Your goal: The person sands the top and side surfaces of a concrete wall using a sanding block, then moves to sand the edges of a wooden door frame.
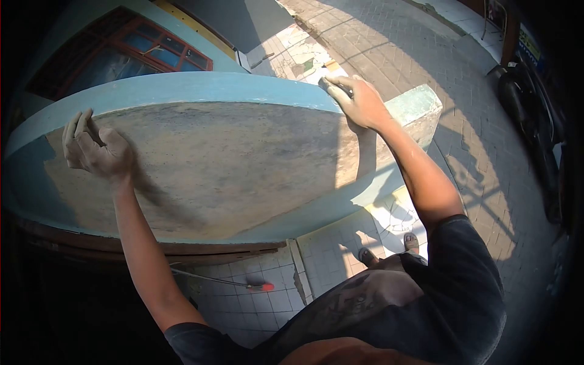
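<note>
A low wall stands before me, with a light-blue painted top edge (201,88) and a rough brown face (237,158). At the right part of that top edge, my right hand (360,103) is closed around a small dark, flat piece (342,87), mostly hidden by the fingers. Pale dust coats its fingertips. My left hand (97,146) is up by the left end of the brown face, near the blue edge. Its dusty fingers are loosely curled and apart, with nothing visible in them; whether it touches the wall cannot be told.
Behind the wall is a window with a red-brown frame (131,52). A pale green post (417,106) ends the wall at the right. Below lie white floor tiles (243,304) and a cable with a red end (266,287). A dark motorbike (532,121) stands by the paved lane (462,164).
</note>
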Available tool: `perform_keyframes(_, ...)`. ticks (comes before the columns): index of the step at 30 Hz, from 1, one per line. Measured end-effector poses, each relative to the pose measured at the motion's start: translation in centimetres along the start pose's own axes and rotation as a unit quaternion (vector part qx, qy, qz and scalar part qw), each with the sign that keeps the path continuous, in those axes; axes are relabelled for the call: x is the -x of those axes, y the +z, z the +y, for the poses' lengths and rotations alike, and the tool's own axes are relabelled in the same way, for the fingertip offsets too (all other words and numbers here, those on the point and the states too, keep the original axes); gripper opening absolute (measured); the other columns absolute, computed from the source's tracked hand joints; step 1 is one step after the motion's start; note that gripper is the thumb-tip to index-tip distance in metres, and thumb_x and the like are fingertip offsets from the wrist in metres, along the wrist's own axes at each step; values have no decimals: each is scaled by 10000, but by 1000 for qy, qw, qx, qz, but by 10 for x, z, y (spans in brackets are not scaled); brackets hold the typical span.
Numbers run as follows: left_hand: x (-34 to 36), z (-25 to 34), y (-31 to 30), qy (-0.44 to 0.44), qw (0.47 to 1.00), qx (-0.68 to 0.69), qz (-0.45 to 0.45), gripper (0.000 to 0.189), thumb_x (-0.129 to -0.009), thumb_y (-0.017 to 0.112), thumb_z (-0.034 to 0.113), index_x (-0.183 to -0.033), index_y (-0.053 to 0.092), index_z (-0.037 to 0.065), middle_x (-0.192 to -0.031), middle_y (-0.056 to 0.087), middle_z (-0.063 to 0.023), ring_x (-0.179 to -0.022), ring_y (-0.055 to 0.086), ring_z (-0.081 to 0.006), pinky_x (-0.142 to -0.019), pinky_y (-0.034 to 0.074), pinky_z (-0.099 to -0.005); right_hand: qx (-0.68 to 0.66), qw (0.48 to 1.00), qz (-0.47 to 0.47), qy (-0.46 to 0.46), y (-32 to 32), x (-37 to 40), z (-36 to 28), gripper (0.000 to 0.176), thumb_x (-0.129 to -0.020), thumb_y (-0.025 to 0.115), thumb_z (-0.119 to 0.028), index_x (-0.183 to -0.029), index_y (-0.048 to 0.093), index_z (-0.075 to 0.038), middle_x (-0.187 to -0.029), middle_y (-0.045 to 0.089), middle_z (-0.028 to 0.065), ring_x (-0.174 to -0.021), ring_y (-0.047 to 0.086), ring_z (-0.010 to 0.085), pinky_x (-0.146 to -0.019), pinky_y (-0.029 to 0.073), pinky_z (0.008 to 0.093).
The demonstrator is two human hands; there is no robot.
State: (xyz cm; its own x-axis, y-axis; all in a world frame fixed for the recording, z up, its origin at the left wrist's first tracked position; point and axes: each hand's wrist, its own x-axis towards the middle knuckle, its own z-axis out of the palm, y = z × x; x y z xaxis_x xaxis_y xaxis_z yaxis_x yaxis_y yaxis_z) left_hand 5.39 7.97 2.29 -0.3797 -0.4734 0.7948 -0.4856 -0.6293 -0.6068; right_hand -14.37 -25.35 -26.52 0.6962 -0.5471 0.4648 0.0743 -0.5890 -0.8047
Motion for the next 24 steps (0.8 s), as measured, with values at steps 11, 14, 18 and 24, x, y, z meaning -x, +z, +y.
perform_keyframes(11, 2, -16, 6, 26, 1000, 10, 0, 381, -849, 515, 199, -1179, 702, 157, -1243, 651, -6, -1309, 502, -222, -1131, 300, -416, -68, 966, 55, -244, 57, -59, -183, 426, -1025, 574, -368, -1344, 696, -114, -1001, 680, 188, -1004, 639, 332, -976, 490, 399)
perform_keyframes(14, 5, -14, 5, 32, 999, 28, -11, 380, -843, 521, 209, -1175, 700, 159, -1239, 648, -5, -1308, 498, -219, -1128, 294, -418, -80, 988, -5, -131, 32, -31, -96, 421, -1025, 589, -348, -1350, 693, -100, -1172, 740, 200, -1098, 698, 331, -986, 510, 415)
perform_keyframes(18, 3, -2, 6, 33, 998, 45, -11, 383, -826, 532, 225, -1169, 688, 154, -1242, 633, -9, -1305, 498, -216, -1124, 287, -422, 65, 992, 21, 105, -23, 46, 117, 395, -1024, 587, -340, -1262, 737, -62, -1227, 739, 179, -1145, 705, 308, -1003, 518, 399)
perform_keyframes(24, 2, 1, 4, 29, 999, 35, -13, 388, -816, 537, 232, -1163, 685, 142, -1244, 628, -20, -1310, 499, -228, -1121, 287, -425, -43, 990, 37, -129, 28, -24, -109, 388, -1012, 583, -330, -1300, 709, -104, -1075, 703, 243, -1040, 644, 403, -969, 499, 468)
